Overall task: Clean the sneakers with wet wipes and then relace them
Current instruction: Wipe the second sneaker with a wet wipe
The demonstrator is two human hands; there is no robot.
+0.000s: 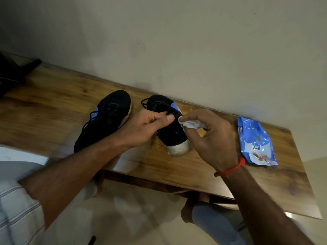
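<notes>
Head view looks down on a wooden table (53, 110) set against a pale wall, with two black sneakers on it. The left sneaker (106, 119) lies flat, its laces threaded and a blue patch showing on its side. The right sneaker (172, 133) sits just beside it, its whitish heel end toward the person. The left hand (150, 126) grips the right sneaker at its opening, thumb on the outside and fingers curled inside the collar. The right hand (214, 137) pinches a crumpled white wet wipe (190, 124) between thumb and fingers, the wipe touching the upper side of the same sneaker; a red thread band circles that wrist. A blue pack of wipes (254, 140) lies on the table to the right, apart from the shoes. A dark object sits at the table's far left end, too blurred to tell.
</notes>
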